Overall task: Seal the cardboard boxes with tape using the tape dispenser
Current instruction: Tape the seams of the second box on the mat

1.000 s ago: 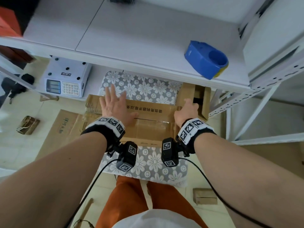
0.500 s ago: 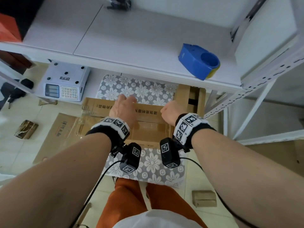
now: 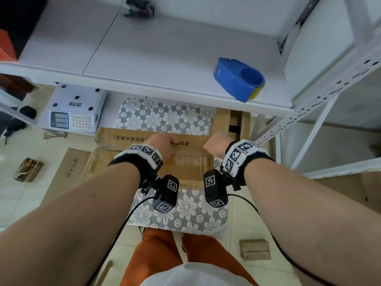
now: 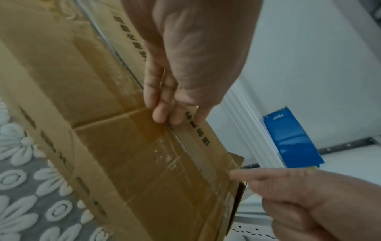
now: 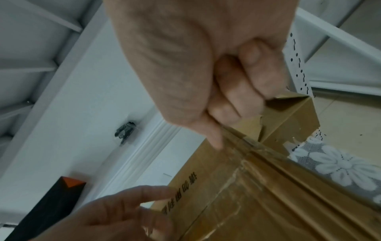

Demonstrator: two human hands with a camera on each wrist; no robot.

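A brown cardboard box (image 3: 185,164) lies on a flower-patterned cushion (image 3: 165,116) under the white shelf; old clear tape covers its top. My left hand (image 3: 162,144) is at the middle seam. In the left wrist view its fingertips (image 4: 159,114) sit in the seam and the thumb lies on the printed flap (image 4: 198,133), pinching that flap's edge. My right hand (image 3: 216,144) is at the box's right end. There its fingers (image 5: 237,97) curl round the end flap, with the thumb down on the taped top (image 5: 268,195). The blue tape dispenser (image 3: 239,79) stands untouched on the shelf.
A white shelf board (image 3: 165,58) hangs over the box, with a slotted metal upright (image 3: 309,124) on the right. A white scale (image 3: 76,108) stands at the left. Flattened cardboard (image 3: 68,166), a small box (image 3: 254,249) and a tied bundle (image 3: 27,169) lie on the floor.
My left hand, flat with spread fingers on the flap a second ago, has drawn back and curled at the seam. My right hand has stayed at the box's right end.
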